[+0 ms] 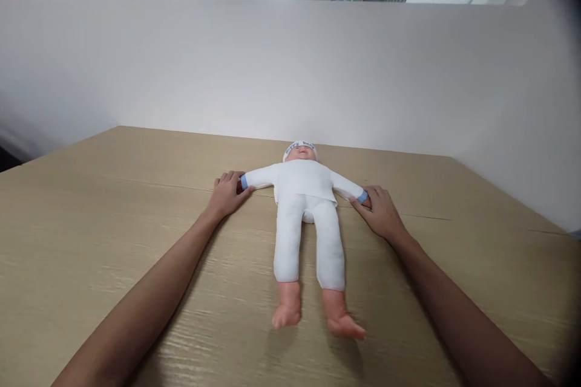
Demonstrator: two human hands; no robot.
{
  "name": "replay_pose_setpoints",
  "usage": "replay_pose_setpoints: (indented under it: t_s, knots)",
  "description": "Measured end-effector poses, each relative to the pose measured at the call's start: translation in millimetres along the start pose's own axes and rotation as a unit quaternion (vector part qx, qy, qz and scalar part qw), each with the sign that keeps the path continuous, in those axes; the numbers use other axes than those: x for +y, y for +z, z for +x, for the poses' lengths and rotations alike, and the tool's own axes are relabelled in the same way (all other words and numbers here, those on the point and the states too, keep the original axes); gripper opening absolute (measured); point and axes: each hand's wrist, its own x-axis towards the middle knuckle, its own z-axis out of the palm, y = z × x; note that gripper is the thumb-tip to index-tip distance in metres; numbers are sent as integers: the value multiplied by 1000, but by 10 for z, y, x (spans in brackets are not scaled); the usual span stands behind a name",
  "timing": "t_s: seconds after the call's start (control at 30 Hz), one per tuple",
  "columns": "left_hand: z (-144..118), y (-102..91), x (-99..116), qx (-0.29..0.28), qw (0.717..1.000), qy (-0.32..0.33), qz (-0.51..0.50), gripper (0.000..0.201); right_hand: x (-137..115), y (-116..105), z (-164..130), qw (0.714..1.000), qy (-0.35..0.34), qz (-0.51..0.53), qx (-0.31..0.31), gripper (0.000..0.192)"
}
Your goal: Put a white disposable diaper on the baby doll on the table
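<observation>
Head view: doll (305, 205) supine between hands; left fingers (229, 184), right fingers (373, 198) grip its cuffs.

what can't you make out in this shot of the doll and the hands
Head view:
- The doll's own hands: covered by the left hand and right hand.
- Lettering on its cap: too small to read.
- Whether the fingers grip or only press: hidden underneath.

both my arms stretch forward, bare, angled inward. my left hand (227, 193) lies palm down with fingers curled; my right hand (380, 211) does the same, fingertips pinched.
</observation>
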Motion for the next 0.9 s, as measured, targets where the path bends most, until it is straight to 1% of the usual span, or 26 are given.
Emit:
replay_pose_setpoints:
  t_s: [0.17,0.33,0.4,0.5,0.57,0.67,0.73,0.77,0.8,0.83,0.87,0.9]
  knots:
    - [-8,4,-22,-4,1000,1,-8,56,60,42,-24,999,-19,29,1,48]
    - [-71,-40,18,4,1000,-8,1,52,71,70,-58,999,22,34,15,53]
    - [-149,-79,65,18,1000,-13,0,56,45,59,-128,998,45,29,30,55]
    - [-338,-162,167,59,998,-11,-12,66,-42,8,-298,994,85,25,58,57]
    - [-486,-247,264,86,996,6,-35,65,-149,-55,-424,991,104,25,78,57]
    - [-697,-456,496,105,990,35,-82,55,-446,-237,-597,986,117,31,111,53]
    - [-877,-647,728,119,985,38,-117,50,-762,-451,-755,983,120,39,132,49]
    - [-1012,-743,865,128,982,36,-135,48,-948,-586,-880,982,119,47,142,47]
    - [-1195,-825,1008,135,978,31,-154,48,-1140,-730,-1051,981,112,61,149,46]
    - [-1434,-884,1153,138,975,27,-170,47,-1325,-875,-1280,976,104,99,162,45]
    - [-1732,-911,1292,138,973,17,-184,48,-1492,-1007,-1568,973,99,133,159,45]
    - [-2081,-900,1420,124,973,3,-194,50,-1630,-1116,-1912,972,104,154,145,45]
